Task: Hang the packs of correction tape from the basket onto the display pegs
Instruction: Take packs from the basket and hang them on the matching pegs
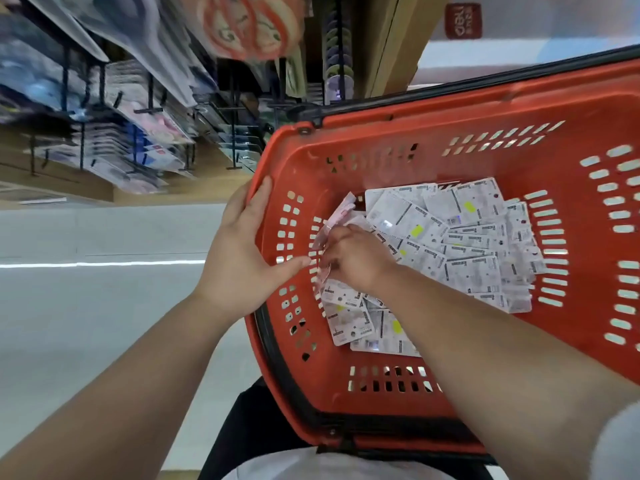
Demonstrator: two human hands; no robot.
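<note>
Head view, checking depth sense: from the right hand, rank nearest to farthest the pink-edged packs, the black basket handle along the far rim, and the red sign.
1. Pink-edged packs, at the right hand.
2. Black basket handle, far rim.
3. Red sign, top background.

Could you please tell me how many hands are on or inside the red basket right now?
2: the left hand grips the basket at its near-left rim, and the right hand is inside, on the packs.

arms: bare to above elbow | right sleeve [620, 445]: light grey, short | trousers [249, 427]: black | shirt: light grey
</note>
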